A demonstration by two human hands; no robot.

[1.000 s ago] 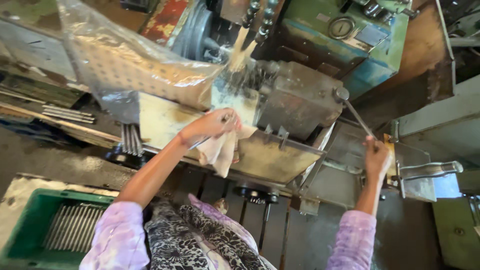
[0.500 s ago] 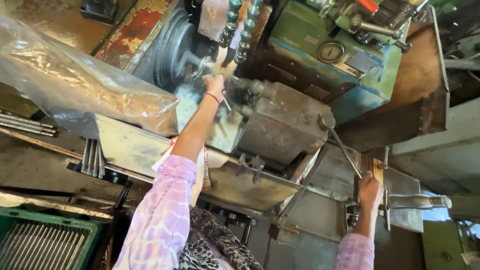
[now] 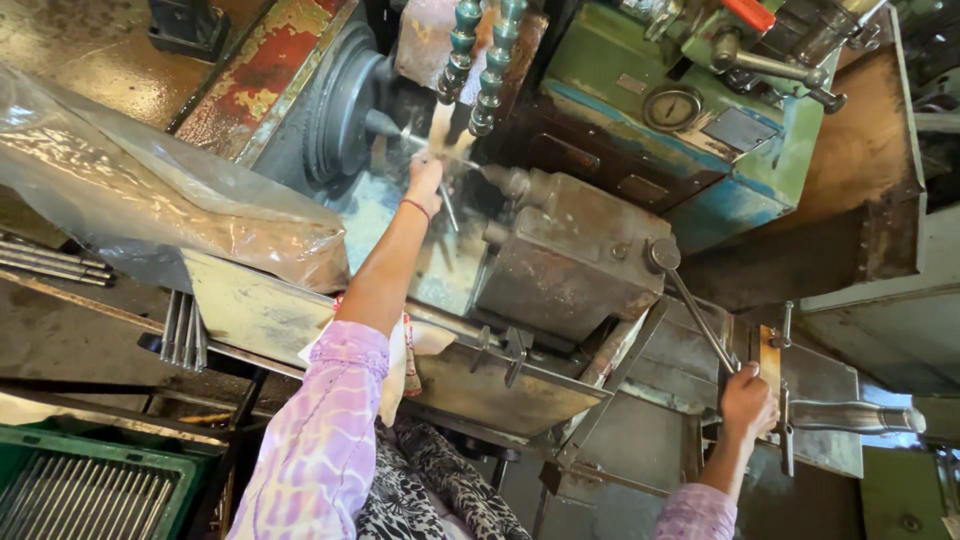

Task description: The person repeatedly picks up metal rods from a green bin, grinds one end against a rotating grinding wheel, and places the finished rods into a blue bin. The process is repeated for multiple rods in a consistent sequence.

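I stand at an old metal-turning machine. My left hand (image 3: 424,178) reaches far forward to the round grey chuck (image 3: 345,100) and pinches a thin metal rod (image 3: 447,205) beside the spindle nose. My right hand (image 3: 748,400) is closed around the end of a long steel lever (image 3: 700,320) that rises to a knob on the rusty grey tool block (image 3: 570,265). A pale cloth (image 3: 395,375) lies on the tray edge under my left forearm.
A clear plastic sheet (image 3: 150,200) covers the left part of the machine. Loose steel rods (image 3: 182,330) hang over the metal tray (image 3: 260,315). A green crate (image 3: 90,490) of rods sits at lower left. The green and blue gearbox (image 3: 680,110) stands at the back.
My left hand left the cloth on the tray edge and stretched forward to the chuck. The right hand stayed on the lever. My view shifted forward and left.
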